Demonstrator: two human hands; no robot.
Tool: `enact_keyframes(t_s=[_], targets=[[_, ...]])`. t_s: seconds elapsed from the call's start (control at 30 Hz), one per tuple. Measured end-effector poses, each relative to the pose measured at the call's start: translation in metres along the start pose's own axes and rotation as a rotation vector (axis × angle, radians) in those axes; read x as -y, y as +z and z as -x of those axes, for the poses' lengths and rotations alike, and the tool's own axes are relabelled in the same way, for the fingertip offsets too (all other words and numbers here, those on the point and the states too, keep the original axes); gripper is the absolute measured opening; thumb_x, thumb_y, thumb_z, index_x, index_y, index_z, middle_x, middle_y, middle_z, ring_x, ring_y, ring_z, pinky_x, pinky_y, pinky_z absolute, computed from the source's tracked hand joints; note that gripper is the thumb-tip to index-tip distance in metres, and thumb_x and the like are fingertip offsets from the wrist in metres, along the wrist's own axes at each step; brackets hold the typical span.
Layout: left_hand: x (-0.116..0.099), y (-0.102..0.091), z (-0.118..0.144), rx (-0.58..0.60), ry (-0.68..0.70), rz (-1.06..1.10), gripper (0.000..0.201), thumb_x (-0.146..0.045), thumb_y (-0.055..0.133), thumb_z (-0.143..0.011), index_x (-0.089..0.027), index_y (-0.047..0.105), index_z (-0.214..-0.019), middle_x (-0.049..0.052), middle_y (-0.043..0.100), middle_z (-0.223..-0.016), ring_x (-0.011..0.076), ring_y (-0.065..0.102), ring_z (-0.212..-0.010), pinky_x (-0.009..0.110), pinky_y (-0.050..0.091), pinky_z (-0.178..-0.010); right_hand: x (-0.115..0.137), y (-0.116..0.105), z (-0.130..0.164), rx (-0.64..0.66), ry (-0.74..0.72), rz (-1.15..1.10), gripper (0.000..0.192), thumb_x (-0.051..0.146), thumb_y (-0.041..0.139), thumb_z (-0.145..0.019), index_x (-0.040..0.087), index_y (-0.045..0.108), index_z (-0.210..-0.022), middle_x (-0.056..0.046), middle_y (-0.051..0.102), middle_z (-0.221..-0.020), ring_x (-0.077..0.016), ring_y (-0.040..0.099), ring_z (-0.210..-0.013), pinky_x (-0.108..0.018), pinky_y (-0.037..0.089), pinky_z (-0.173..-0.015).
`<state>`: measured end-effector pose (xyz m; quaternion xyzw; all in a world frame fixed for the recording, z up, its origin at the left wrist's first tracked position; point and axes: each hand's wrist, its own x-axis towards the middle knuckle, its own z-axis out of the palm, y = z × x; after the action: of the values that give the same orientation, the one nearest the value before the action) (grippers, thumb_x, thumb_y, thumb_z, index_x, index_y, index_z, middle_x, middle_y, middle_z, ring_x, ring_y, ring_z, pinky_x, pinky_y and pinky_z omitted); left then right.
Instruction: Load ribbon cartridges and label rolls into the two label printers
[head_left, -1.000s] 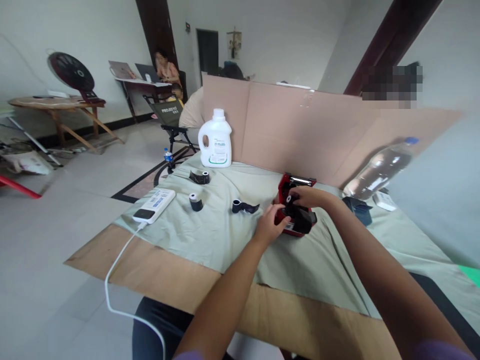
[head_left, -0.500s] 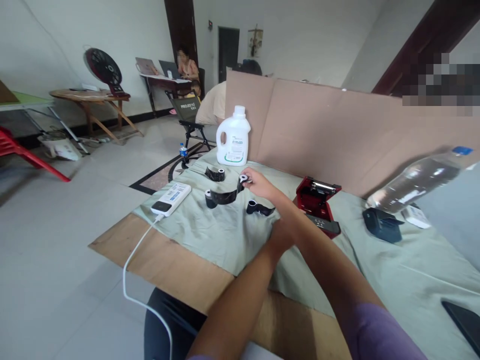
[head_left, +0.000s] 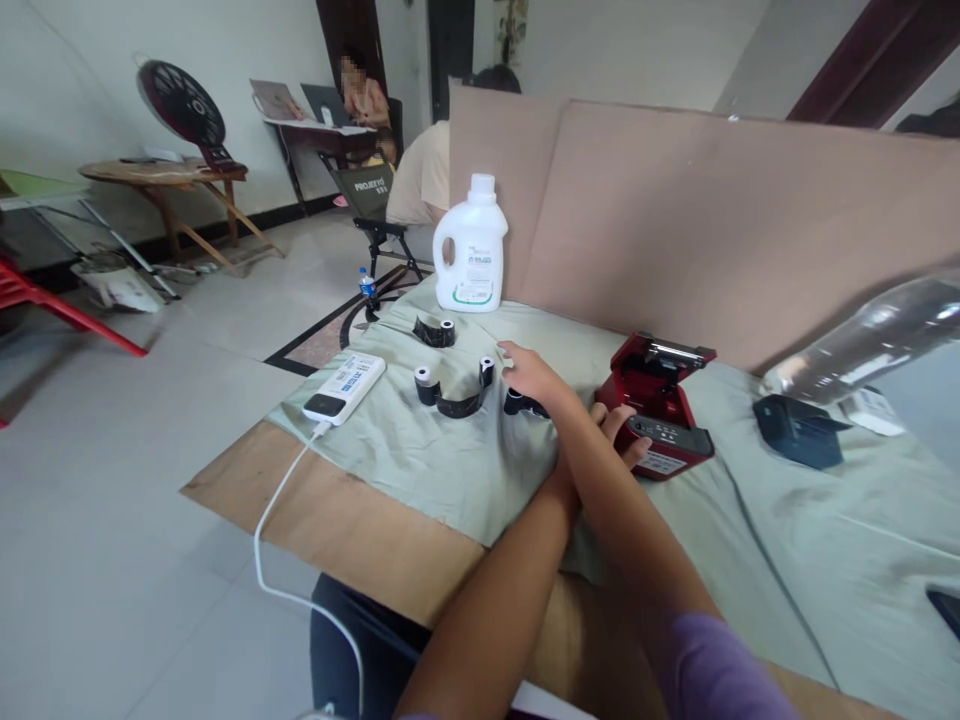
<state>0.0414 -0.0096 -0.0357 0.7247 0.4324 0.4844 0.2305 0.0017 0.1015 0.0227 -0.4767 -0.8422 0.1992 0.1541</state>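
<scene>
My arms cross, the right over the left. My right hand (head_left: 529, 374) is open, its fingers apart and empty, just right of a small upright roll (head_left: 487, 370). A strip of black ribbon (head_left: 459, 406) joins that roll to a second one (head_left: 427, 385). Partly behind my right hand and wrist lies another black ribbon roll (head_left: 516, 402). My left hand (head_left: 619, 434) grips the near left corner of a small red and black printer-like device (head_left: 675, 440), whose lid (head_left: 660, 352) stands raised. A further black roll with a loose tail (head_left: 442, 333) lies farther back.
A white jug (head_left: 472, 255) stands before a cardboard screen (head_left: 675, 220). A white power bank (head_left: 345, 388) with a cable lies left. Right are a dark object (head_left: 799, 430) and a large clear bottle (head_left: 862, 335). Two people are in the background.
My right hand has let go of the roll, which now stands on the cloth, and moved slightly right. My left hand on the red device has come into view as the camera shifted.
</scene>
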Motion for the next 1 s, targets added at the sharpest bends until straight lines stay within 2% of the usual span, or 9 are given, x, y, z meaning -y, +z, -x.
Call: enact_keyframes(t_s=[0.13, 0.27, 0.37, 0.43, 0.57, 0.63, 0.73, 0.83, 1.0], targets=[[-0.005, -0.003, 0.001, 0.018, -0.005, -0.129, 0.053, -0.054, 0.057, -0.092, -0.026, 0.052, -0.136, 0.009, 0.060, -0.116, 0.0280, 0.058, -0.109, 0.045, 0.051, -0.098, -0.005, -0.018, 0.020, 0.076, 0.003, -0.208, 0.039, 0.021, 0.058, -0.084, 0.020, 0.070, -0.121, -0.007, 0.073, -0.115, -0.0217, 0.068, -0.096, -0.031, 0.051, -0.088], [-0.008, -0.006, 0.001, 0.018, -0.007, -0.170, 0.051, -0.052, 0.055, -0.094, -0.026, 0.052, -0.137, 0.008, 0.061, -0.119, 0.0271, 0.060, -0.109, 0.045, 0.052, -0.099, -0.010, -0.017, 0.031, 0.235, 0.015, -0.162, 0.032, 0.014, 0.072, -0.064, 0.024, 0.077, -0.095, 0.000, 0.073, -0.094, -0.0197, 0.065, -0.083, -0.026, 0.049, -0.073], [-0.007, -0.004, 0.001, 0.012, -0.010, -0.184, 0.049, -0.048, 0.055, -0.094, -0.024, 0.053, -0.137, 0.009, 0.062, -0.120, 0.0277, 0.060, -0.110, 0.046, 0.052, -0.099, -0.009, -0.016, 0.033, 0.148, 0.076, -0.238, 0.023, 0.012, 0.070, -0.061, 0.022, 0.072, -0.082, 0.001, 0.068, -0.078, -0.0170, 0.059, -0.072, -0.026, 0.044, -0.065], [-0.005, -0.002, 0.000, 0.037, -0.053, -0.179, 0.047, -0.044, 0.056, -0.094, -0.024, 0.055, -0.136, 0.010, 0.065, -0.121, 0.0283, 0.063, -0.108, 0.045, 0.053, -0.097, -0.006, -0.022, 0.037, 0.047, 0.128, -0.450, 0.017, 0.017, 0.070, -0.063, 0.021, 0.067, -0.080, 0.001, 0.063, -0.071, -0.0148, 0.055, -0.066, -0.026, 0.042, -0.062], [-0.001, 0.001, -0.001, 0.113, -0.128, -0.214, 0.035, -0.037, 0.062, -0.090, -0.022, 0.065, -0.121, 0.010, 0.071, -0.108, 0.0293, 0.068, -0.095, 0.042, 0.056, -0.085, -0.008, -0.057, 0.068, 0.008, 0.150, -0.976, 0.027, 0.030, 0.078, -0.060, 0.021, 0.060, -0.077, 0.003, 0.060, -0.069, -0.0128, 0.054, -0.063, -0.026, 0.042, -0.059], [-0.002, 0.001, 0.000, 0.085, -0.108, -0.209, 0.039, -0.042, 0.059, -0.091, -0.023, 0.062, -0.125, 0.010, 0.070, -0.113, 0.0286, 0.068, -0.098, 0.040, 0.056, -0.084, -0.019, -0.081, 0.093, -0.027, 0.179, -1.063, 0.031, 0.033, 0.081, -0.060, 0.021, 0.061, -0.081, 0.003, 0.060, -0.070, -0.0127, 0.054, -0.063, -0.026, 0.043, -0.059], [-0.004, 0.000, 0.002, 0.018, -0.077, -0.171, 0.046, -0.048, 0.054, -0.094, -0.025, 0.056, -0.133, 0.009, 0.066, -0.124, 0.0271, 0.067, -0.106, 0.038, 0.054, -0.089, -0.054, -0.117, 0.134, -0.149, 0.226, -0.954, 0.035, 0.038, 0.079, -0.065, 0.022, 0.068, -0.094, 0.001, 0.066, -0.077, -0.0149, 0.058, -0.067, -0.029, 0.047, -0.064], [-0.006, 0.000, 0.002, 0.002, -0.067, -0.146, 0.043, -0.047, 0.053, -0.095, -0.024, 0.057, -0.131, 0.009, 0.067, -0.120, 0.0259, 0.067, -0.104, 0.037, 0.054, -0.089, -0.098, -0.139, 0.163, -0.274, 0.253, -0.711, 0.029, 0.037, 0.073, -0.072, 0.022, 0.072, -0.097, -0.004, 0.071, -0.090, -0.0203, 0.063, -0.081, -0.033, 0.050, -0.074], [-0.007, 0.001, 0.003, -0.039, -0.025, -0.124, 0.038, -0.039, 0.053, -0.095, -0.025, 0.057, -0.131, 0.006, 0.065, -0.125, 0.0230, 0.064, -0.111, 0.035, 0.051, -0.098, -0.146, -0.139, 0.167, -0.250, 0.344, -0.311, 0.019, 0.021, 0.060, -0.080, 0.020, 0.074, -0.093, -0.007, 0.074, -0.089, -0.0231, 0.064, -0.086, -0.036, 0.051, -0.082]])
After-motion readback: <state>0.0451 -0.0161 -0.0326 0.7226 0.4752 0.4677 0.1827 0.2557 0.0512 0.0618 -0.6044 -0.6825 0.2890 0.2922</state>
